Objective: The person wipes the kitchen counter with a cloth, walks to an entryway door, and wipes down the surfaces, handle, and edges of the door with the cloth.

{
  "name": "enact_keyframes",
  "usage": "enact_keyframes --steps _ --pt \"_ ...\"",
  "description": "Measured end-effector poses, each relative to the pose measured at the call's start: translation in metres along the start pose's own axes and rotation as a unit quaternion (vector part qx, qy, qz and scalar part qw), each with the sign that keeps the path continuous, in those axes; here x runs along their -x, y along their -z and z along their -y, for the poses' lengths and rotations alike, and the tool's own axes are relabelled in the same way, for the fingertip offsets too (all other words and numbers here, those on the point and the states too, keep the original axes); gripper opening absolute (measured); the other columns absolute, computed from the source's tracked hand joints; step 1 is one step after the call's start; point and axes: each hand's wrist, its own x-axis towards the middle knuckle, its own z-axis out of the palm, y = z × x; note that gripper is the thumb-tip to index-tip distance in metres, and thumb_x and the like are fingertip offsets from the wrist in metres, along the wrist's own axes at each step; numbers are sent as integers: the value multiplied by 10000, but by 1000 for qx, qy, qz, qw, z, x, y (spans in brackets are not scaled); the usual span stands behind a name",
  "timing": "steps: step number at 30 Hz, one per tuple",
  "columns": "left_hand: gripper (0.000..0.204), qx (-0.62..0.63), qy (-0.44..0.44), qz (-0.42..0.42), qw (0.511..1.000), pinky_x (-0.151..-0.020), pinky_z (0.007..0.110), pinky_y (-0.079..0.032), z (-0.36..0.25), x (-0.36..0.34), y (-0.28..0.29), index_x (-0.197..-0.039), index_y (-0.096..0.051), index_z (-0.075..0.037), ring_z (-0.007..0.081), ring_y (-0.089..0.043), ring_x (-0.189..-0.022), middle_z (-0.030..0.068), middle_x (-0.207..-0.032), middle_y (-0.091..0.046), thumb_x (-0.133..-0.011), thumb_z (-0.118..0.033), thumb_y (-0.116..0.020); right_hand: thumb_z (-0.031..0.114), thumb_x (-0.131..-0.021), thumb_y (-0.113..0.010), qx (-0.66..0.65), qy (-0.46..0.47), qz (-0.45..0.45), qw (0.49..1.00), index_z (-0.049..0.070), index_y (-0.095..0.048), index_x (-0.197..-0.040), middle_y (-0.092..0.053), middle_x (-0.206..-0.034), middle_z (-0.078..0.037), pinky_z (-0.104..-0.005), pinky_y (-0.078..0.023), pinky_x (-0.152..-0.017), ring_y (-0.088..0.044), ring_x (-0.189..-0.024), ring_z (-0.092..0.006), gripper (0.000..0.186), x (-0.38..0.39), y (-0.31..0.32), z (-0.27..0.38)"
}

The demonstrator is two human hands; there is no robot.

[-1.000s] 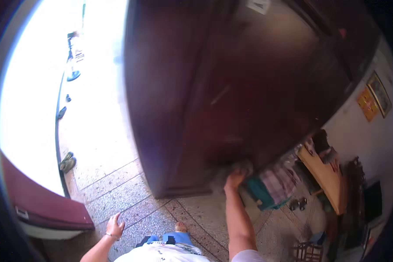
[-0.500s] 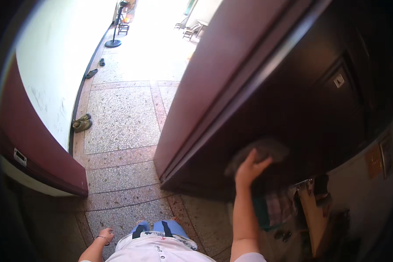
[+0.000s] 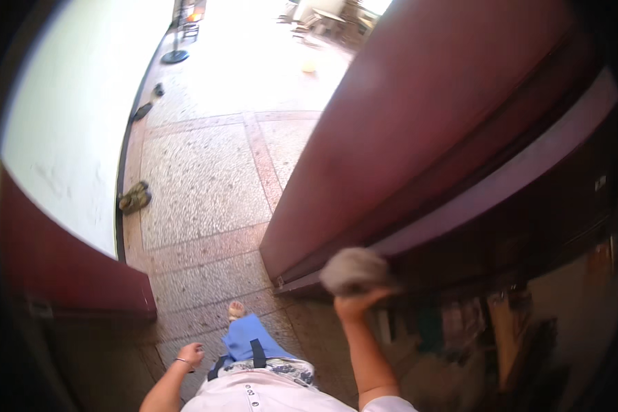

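My right hand (image 3: 356,302) grips a soft grey bundle, probably cloth (image 3: 356,270), beside the dark maroon wooden door (image 3: 453,123) that fills the right side. Motion blurs both; whether the bundle touches the door, I cannot tell. My left hand (image 3: 191,356) hangs low by my hip, its fingers loosely curled and apart, with nothing visible in them. My bare foot (image 3: 236,310) steps on the speckled tiled floor (image 3: 192,192) of the doorway, between that door and the maroon panel (image 3: 82,275) on the left.
Olive shoes (image 3: 134,198) and dark footwear (image 3: 144,110) line the left wall (image 3: 62,137). A black stand base (image 3: 175,56) and blurred furniture (image 3: 323,20) are in the bright space beyond. A dim room with hanging or piled fabrics (image 3: 460,323) shows at lower right.
The view has turned toward the bright corridor. The door edge now sits farther right, my foot has stepped forward, and the grey bundle in my right hand has moved left and down since half a second ago.
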Motion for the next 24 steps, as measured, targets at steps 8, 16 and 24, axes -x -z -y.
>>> enact_keyframes --steps 8,16,24 --pt "645 518 -56 327 788 -912 478 -400 -249 41 109 -1276 -435 -154 255 -466 -1140 91 -1182 -522 -791 -570 -528 111 -737 -664 236 -236 95 938 92 -539 -1104 -483 -1007 -128 -362 -385 -853 -477 -963 -291 389 88 -122 21" --pt "701 584 45 403 704 -982 502 -338 -233 -6 102 -1207 -506 -95 337 -465 -1142 133 -1235 -510 -734 -607 -438 169 -825 -595 115 -325 222 912 55 -582 -1124 -585 -1006 -114 -299 -431 -842 -552 -940 -190 320 95 -76 58" --pt "548 509 45 345 788 -900 523 -383 -218 -44 99 -1155 -511 -94 367 -484 -1057 170 -1141 -529 -764 -478 -506 187 -845 -551 132 -537 -256 793 87 -469 -1222 -588 -969 -104 -324 -519 -642 -601 -779 -210 399 63 257 51"
